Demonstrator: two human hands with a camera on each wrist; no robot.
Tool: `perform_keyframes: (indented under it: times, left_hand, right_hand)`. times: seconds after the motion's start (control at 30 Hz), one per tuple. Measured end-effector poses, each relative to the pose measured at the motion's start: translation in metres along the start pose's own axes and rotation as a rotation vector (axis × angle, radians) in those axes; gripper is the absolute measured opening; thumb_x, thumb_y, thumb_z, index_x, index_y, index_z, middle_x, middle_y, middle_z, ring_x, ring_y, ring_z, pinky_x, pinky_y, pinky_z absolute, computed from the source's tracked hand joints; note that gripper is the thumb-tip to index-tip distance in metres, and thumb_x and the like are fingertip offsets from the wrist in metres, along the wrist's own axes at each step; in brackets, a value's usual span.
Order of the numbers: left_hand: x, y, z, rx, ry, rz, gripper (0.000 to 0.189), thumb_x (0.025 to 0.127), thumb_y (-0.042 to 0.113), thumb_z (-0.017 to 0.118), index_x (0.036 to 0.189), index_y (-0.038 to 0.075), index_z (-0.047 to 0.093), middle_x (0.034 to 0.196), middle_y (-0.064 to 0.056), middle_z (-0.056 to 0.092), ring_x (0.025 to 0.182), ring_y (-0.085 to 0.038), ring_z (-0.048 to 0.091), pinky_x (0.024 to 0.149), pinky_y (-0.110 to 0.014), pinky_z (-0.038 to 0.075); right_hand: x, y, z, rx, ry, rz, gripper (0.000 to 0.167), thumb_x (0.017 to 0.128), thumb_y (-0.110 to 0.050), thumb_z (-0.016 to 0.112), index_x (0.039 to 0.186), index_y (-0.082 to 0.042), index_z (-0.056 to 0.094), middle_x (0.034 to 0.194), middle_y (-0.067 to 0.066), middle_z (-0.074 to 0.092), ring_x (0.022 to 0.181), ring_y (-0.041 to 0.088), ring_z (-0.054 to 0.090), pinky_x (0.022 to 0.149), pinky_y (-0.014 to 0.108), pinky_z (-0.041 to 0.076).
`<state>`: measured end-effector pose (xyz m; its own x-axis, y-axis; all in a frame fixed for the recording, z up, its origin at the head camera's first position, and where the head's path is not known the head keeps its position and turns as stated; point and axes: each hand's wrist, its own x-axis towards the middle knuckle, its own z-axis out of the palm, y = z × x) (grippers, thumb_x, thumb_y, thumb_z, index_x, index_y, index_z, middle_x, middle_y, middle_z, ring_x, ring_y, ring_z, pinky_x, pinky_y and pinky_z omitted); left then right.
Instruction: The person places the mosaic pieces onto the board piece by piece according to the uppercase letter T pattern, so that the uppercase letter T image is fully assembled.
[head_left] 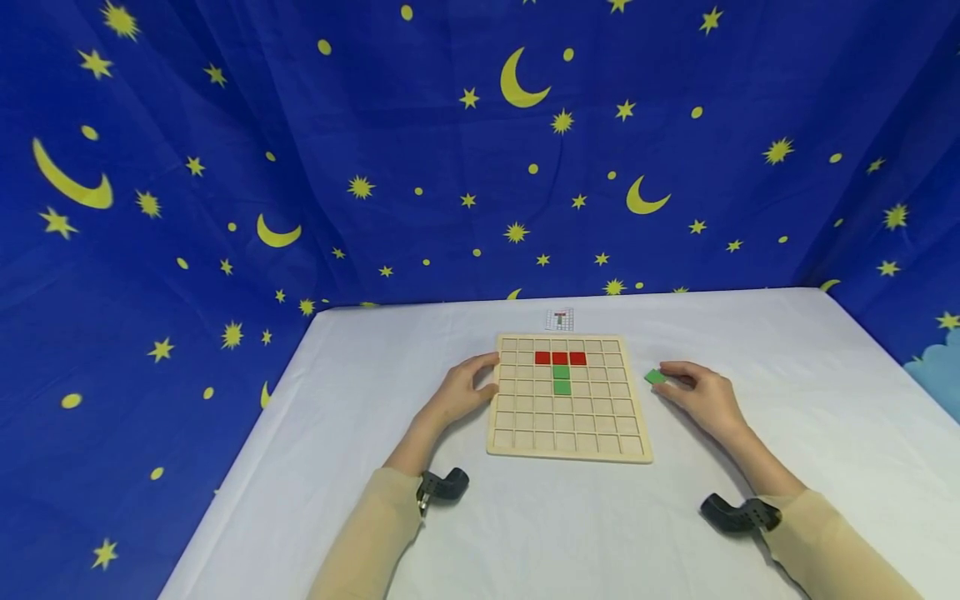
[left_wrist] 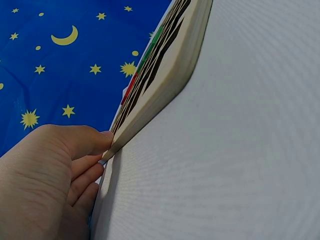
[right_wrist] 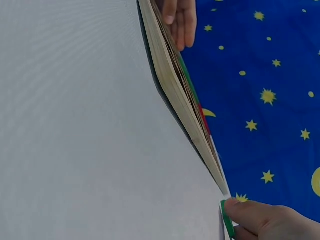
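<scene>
A square wooden grid board (head_left: 570,446) lies on the white table. Three red tiles (head_left: 559,358) form a row in its upper part, and two green tiles (head_left: 562,387) sit in the cells below the middle one. At the board's left edge, my left hand (head_left: 459,390) rests with thumb and fingertips touching the rim, thumb apart from the fingers. To the right of the board, my right hand (head_left: 705,402) pinches a green tile (head_left: 654,377) between thumb and fingers. The right wrist view shows that green tile (right_wrist: 227,220) just beyond the board's corner.
A small printed card (head_left: 559,320) with a red and green T pattern lies behind the board. A blue curtain (head_left: 450,150) with yellow moons and stars hangs behind and beside the white tabletop (head_left: 570,533).
</scene>
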<state>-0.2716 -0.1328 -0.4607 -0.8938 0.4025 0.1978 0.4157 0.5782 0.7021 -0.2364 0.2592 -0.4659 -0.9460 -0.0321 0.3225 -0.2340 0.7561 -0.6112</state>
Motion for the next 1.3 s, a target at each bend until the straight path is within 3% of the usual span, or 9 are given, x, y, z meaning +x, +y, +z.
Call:
perform_keyframes:
  times: [0.5,0.67,0.93,1.17,1.3]
  left_hand:
    - [0.001,-0.001,0.0,0.015,0.01,0.009,0.053,0.087,0.011,0.065,0.136,0.003,0.048,0.137,-0.01,0.05,0.13,-0.025,0.04,0.11,-0.036,0.029]
    - [0.0,-0.001,0.0,0.02,0.011,0.002,0.053,0.086,0.011,0.066,0.136,0.004,0.048,0.137,-0.01,0.05,0.13,-0.025,0.04,0.11,-0.036,0.029]
    - [0.0,0.001,-0.002,0.018,0.008,0.003,0.054,0.086,0.011,0.066,0.137,0.003,0.048,0.137,-0.01,0.05,0.131,-0.025,0.04,0.11,-0.036,0.029]
    - [0.001,0.001,-0.003,0.017,0.006,0.001,0.054,0.086,0.011,0.066,0.137,0.003,0.047,0.137,-0.01,0.049,0.131,-0.025,0.039,0.111,-0.036,0.029]
    - [0.0,0.0,-0.002,0.011,0.0,-0.001,0.054,0.086,0.011,0.066,0.137,0.002,0.047,0.137,-0.01,0.049,0.131,-0.025,0.039,0.111,-0.036,0.028]
  right_hand:
    - [0.002,0.002,0.006,-0.056,0.042,-0.051,0.033,0.083,-0.008,0.071,0.112,0.004,0.063,0.108,0.022,0.064,0.103,0.041,0.057,0.09,0.055,0.045]
    - [0.001,0.0,0.004,-0.033,0.05,-0.054,0.031,0.084,-0.008,0.07,0.112,0.003,0.064,0.107,0.022,0.065,0.1,0.04,0.059,0.088,0.055,0.046]
    - [0.008,-0.011,-0.014,0.076,0.052,0.016,0.035,0.088,-0.022,0.068,0.116,0.0,0.064,0.111,0.019,0.065,0.103,0.038,0.059,0.088,0.05,0.048]
    - [0.018,-0.023,-0.028,0.121,0.058,0.04,0.041,0.089,-0.028,0.067,0.119,-0.001,0.063,0.116,0.017,0.063,0.108,0.034,0.057,0.091,0.04,0.048]
    - [0.03,0.014,-0.012,0.111,0.088,0.027,0.045,0.086,-0.045,0.066,0.119,-0.015,0.065,0.115,0.003,0.065,0.107,0.02,0.059,0.087,0.021,0.049]
